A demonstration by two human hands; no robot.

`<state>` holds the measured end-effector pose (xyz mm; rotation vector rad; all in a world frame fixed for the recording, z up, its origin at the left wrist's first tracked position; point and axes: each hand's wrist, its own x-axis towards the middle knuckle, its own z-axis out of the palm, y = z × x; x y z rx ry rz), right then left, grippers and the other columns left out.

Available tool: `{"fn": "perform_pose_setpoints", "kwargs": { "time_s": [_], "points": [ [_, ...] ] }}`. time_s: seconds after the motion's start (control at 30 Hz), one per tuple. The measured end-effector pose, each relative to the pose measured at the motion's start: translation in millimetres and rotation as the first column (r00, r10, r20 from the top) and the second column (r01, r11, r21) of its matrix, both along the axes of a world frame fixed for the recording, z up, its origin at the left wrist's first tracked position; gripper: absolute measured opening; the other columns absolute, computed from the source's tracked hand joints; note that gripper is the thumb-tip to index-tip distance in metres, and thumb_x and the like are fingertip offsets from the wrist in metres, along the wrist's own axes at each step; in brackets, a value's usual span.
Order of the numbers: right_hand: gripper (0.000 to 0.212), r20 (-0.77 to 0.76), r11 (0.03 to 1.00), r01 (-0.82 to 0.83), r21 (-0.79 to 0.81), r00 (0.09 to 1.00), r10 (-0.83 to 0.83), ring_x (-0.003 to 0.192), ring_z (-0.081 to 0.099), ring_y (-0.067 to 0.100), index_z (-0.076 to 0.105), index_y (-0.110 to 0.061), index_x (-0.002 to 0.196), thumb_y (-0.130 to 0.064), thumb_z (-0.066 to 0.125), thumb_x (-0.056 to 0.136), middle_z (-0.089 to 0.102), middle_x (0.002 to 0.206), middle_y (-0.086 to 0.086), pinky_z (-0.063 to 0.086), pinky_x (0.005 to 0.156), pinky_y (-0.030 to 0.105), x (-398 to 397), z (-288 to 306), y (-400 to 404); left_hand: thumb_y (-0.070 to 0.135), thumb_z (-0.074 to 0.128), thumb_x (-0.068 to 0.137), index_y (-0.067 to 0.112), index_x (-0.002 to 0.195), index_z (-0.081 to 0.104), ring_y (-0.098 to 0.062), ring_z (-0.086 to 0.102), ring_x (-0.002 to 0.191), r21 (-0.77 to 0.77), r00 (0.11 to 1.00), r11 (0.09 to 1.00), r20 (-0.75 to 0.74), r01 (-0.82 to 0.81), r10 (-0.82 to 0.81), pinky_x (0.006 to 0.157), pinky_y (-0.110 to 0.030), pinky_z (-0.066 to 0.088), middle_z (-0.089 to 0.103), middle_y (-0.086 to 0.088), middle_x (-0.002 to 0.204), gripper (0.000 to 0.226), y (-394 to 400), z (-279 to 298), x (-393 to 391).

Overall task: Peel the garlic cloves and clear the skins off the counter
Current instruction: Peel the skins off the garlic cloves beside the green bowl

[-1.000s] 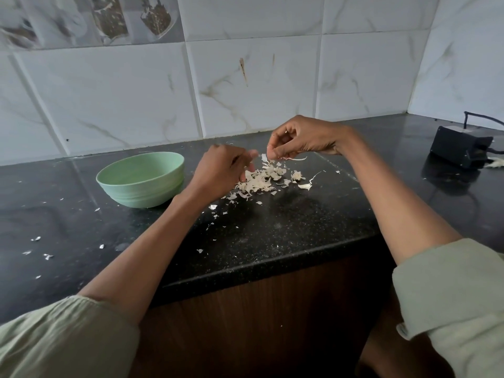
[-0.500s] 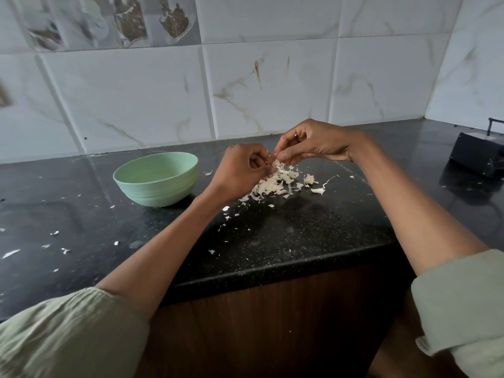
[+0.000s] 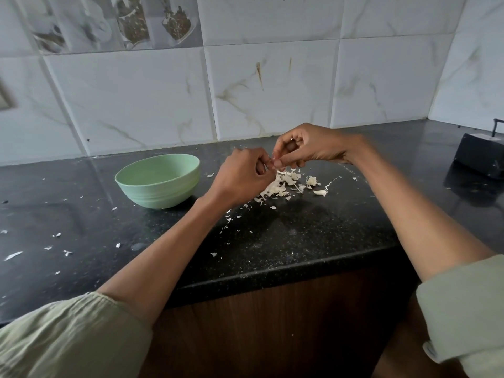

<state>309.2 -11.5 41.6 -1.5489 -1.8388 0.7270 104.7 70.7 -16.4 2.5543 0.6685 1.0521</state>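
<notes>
No readable writing anywhere, only printed jars on a far wall tile at top left. Both hands meet above the black worktop, just right of centre: the left hand has its fingers curled in tight, the right hand has thumb and forefinger pinched together, and between the two sets of fingertips sits a small pale garlic clove, barely showing, so how much skin remains on it I cannot tell. Directly beneath and a touch nearer lies the pile of garlic skins, spreading right, with loose flakes scattered toward the near edge and more specks far out on the left of the worktop. The green bowl stands upright to the left of the hands, near the left wrist but apart from it; its inside looks bare from this angle. Open dark surface runs between the skins and the worktop's near edge, which drops to a wooden cabinet front. At far right a black box sits well apart from the hands. Pale green sleeves frame the bottom corners.
</notes>
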Motion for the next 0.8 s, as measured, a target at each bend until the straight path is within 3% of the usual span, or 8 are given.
{"fn": "perform_pose_setpoints", "kwargs": {
  "time_s": [0.1,0.23,0.43,0.6,0.7,0.8],
  "points": [
    [0.021,-0.013,1.0,0.001,-0.007,1.0,-0.002,0.08,0.065,0.012,0.076,-0.012,0.102,-0.022,0.086,0.086,0.077,0.095,0.006,0.051,0.068,0.022,3,1,1,0.035,0.074,0.087,0.029,0.087,0.069,-0.007,0.06,0.061,-0.004,1.0,1.0,0.0,-0.014,0.014,0.059,-0.03,0.051,0.068,0.01,0.069,0.008,-2,1,1],
    [0.019,-0.061,1.0,0.011,0.019,0.998,-0.01,0.08,0.064,0.008,0.077,-0.008,0.109,-0.014,0.08,0.091,0.074,0.095,0.003,0.051,0.071,0.021,6,2,-1,0.03,0.072,0.087,0.028,0.087,0.069,-0.008,0.061,0.062,-0.027,1.0,1.0,0.017,-0.007,0.007,0.065,-0.038,0.056,0.068,0.009,0.07,0.004,-3,3,0],
    [0.025,-0.243,0.982,0.157,0.108,0.962,-0.127,0.087,0.066,0.01,0.076,-0.006,0.115,-0.02,0.076,0.095,0.077,0.105,0.017,0.049,0.069,0.019,19,6,0,0.026,0.074,0.094,0.03,0.088,0.072,-0.005,0.067,0.064,-0.018,0.995,0.999,-0.081,0.05,-0.051,0.072,-0.042,0.06,0.071,0.014,0.068,0.007,0,1,-2],
    [0.017,0.007,0.965,0.245,0.089,0.969,-0.247,0.092,0.071,0.007,0.08,-0.007,0.106,-0.019,0.077,0.094,0.081,0.098,0.0,0.056,0.084,0.027,30,0,0,0.023,0.065,0.103,0.03,0.094,0.08,-0.001,0.069,0.069,0.026,0.997,0.998,-0.06,0.057,-0.055,0.068,-0.035,0.059,0.073,0.022,0.075,0.019,2,4,-2],
    [0.011,0.121,0.948,0.307,0.087,0.941,-0.316,0.091,0.072,0.008,0.083,-0.006,0.097,-0.016,0.08,0.092,0.081,0.091,-0.007,0.057,0.079,0.022,36,-5,3,0.03,0.067,0.104,0.031,0.095,0.081,-0.002,0.067,0.067,0.023,0.997,0.998,-0.052,0.058,-0.057,0.06,-0.027,0.046,0.072,0.024,0.073,0.017,2,4,-1],
    [0.007,0.195,0.935,0.352,0.036,0.916,-0.352,0.096,0.077,0.017,0.083,-0.008,0.094,-0.012,0.084,0.087,0.081,0.086,-0.002,0.06,0.077,0.021,44,-13,8,0.034,0.073,0.099,0.031,0.094,0.081,-0.001,0.067,0.067,0.046,0.997,0.998,-0.064,0.045,-0.042,0.062,-0.027,0.049,0.072,0.019,0.068,0.01,3,3,-2]
  ]
}}
